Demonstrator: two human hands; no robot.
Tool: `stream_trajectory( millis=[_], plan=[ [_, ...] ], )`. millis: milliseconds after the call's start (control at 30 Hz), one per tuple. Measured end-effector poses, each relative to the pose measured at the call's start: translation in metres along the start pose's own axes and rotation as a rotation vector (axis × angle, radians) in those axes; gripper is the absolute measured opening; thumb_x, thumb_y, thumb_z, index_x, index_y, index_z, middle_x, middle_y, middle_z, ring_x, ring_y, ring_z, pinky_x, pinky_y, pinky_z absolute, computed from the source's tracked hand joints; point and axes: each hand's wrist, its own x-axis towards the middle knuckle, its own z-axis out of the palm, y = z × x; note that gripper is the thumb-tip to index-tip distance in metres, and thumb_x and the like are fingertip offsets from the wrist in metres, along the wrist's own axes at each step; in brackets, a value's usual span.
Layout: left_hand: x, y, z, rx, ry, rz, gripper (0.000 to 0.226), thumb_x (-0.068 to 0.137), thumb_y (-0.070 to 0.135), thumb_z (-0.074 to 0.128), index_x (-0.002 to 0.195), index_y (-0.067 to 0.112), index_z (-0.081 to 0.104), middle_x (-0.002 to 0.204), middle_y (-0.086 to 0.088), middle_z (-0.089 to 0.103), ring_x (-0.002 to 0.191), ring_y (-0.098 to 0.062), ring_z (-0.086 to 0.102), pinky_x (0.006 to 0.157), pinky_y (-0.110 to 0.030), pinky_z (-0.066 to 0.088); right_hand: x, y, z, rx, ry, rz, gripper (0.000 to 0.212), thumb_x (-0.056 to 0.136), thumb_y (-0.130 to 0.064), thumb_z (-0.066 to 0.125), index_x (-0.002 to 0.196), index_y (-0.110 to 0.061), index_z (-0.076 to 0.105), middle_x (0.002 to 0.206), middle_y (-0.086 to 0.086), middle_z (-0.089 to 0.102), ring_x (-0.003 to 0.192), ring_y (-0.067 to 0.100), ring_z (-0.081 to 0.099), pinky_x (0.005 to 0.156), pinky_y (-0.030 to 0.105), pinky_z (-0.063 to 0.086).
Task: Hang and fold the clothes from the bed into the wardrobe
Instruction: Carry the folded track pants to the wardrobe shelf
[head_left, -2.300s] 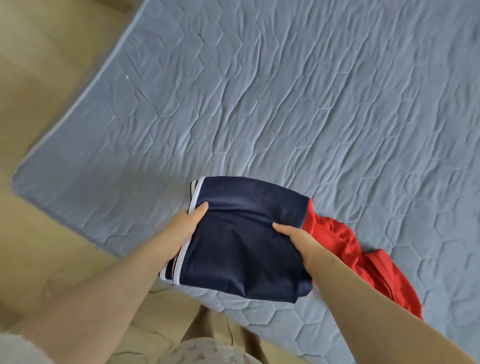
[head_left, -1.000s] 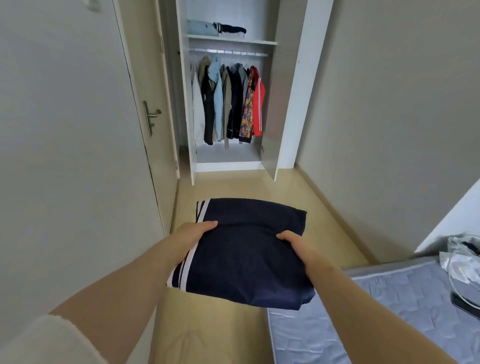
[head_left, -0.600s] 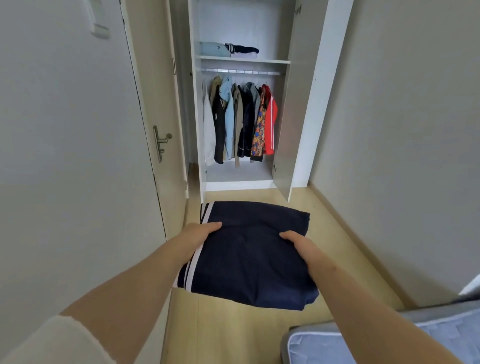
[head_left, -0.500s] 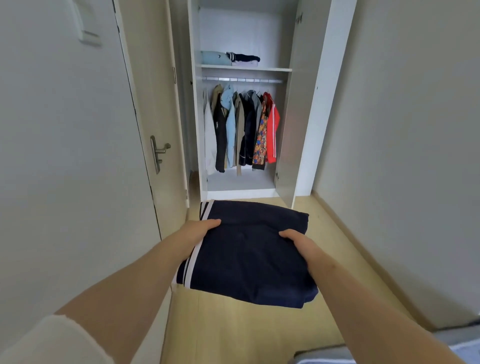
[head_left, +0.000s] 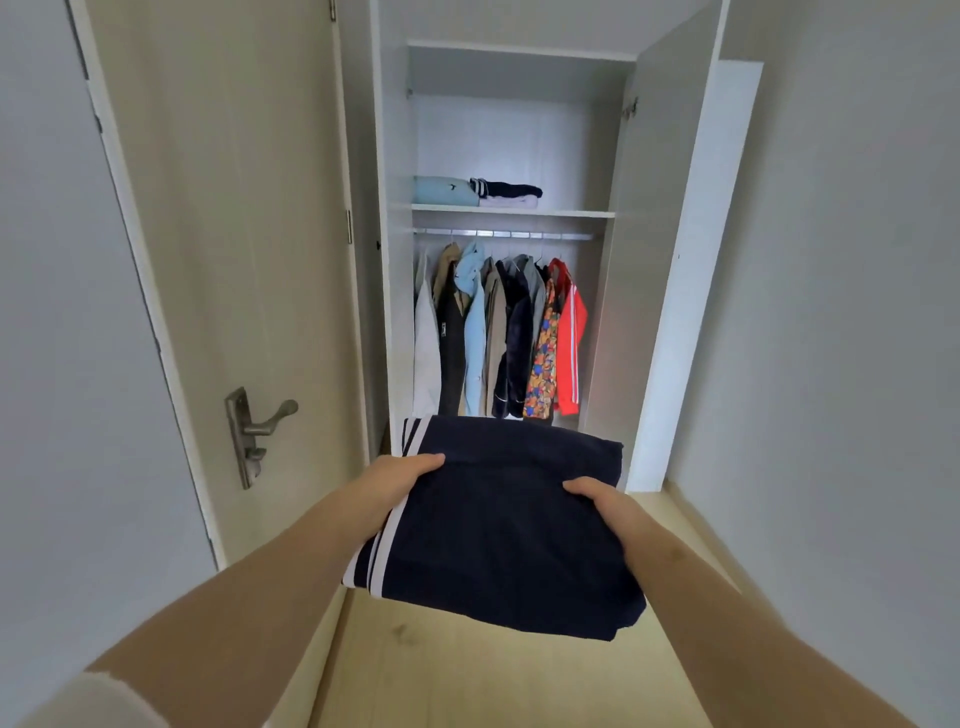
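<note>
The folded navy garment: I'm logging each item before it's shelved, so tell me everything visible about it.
The folded navy garment is dark, soft-looking cloth folded into a rough rectangle, with white stripes along its left edge. It is held roughly flat in the air, its near right corner sagging. The left hand grips its left edge and the right hand its right edge, thumbs on top. It is in front of the open wardrobe.

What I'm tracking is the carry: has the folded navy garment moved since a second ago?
Yes. The folded navy garment, gripped by left hand and right hand, has come nearer the wardrobe, now overlapping the hanging clothes.
</note>
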Motion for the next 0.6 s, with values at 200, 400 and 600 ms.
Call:
stream_trajectory(
  millis=[200, 400, 600],
  plan=[
    [0.098, 0.042, -0.005, 0.046, -0.024, 0.023, 0.05, 0.082, 0.038, 0.068, 0.12, 0.007, 0.058, 0.11, -0.013, 0.066, 0.099, -0.031, 0.063, 0.096, -0.044, 0.048, 0.085, -0.044, 0.016, 0.013, -0.001, -0.016, 0.018, 0.084, -0.027, 0.063, 0.091, -0.011, 0.059, 0.088, 0.01, 0.065, 0.079, 0.025, 0.06, 0.058, 0.03, 0.042],
    [0.214, 0.095, -0.004, 0.055, -0.079, 0.068, 0.047, 0.083, 0.037, 0.066, 0.119, 0.008, 0.058, 0.104, -0.012, 0.067, 0.091, -0.028, 0.065, 0.08, -0.037, 0.052, 0.187, -0.106, 0.031, -0.006, 0.063, -0.083, 0.015, 0.086, -0.026, 0.061, 0.089, -0.013, 0.057, 0.086, 0.009, 0.064, 0.076, 0.024, 0.059, 0.057, 0.031, 0.041],
    [0.334, 0.166, -0.036, 0.055, -0.07, 0.115, 0.047, 0.082, 0.037, 0.066, 0.119, 0.008, 0.059, 0.1, -0.011, 0.067, 0.088, -0.026, 0.065, 0.074, -0.034, 0.052, 0.292, -0.186, 0.076, 0.04, 0.04, -0.132, 0.013, 0.084, -0.024, 0.063, 0.087, -0.012, 0.06, 0.08, 0.008, 0.066, 0.075, 0.023, 0.061, 0.057, 0.029, 0.043]
  ],
)
